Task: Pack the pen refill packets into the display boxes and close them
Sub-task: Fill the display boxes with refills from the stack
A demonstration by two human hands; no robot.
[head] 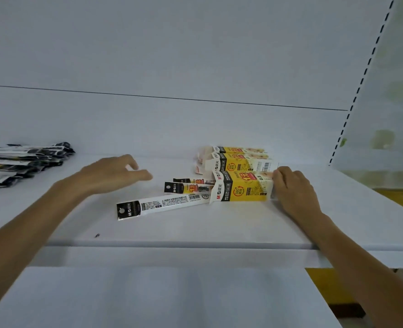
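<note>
Head view | right grip (292, 185) clasps front display box (240, 188), right end | left grip (110, 174) released, left of box | refill packets (162, 204) likely light, floppy, slick: pinch black header.

Right hand (290, 188) grips yellow display box (240, 187); left hand (110, 174) hovers above packets (162, 204).

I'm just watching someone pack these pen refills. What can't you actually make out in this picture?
All in the head view:
- Inside the front display box: its walls hide how many refills it holds; only the protruding packets show.
- That box's right end: covered by the right hand gripping it.
- Pile of packets at left: cut off by the frame's edge.
- Rear boxes: contents hidden by their own walls.
</note>
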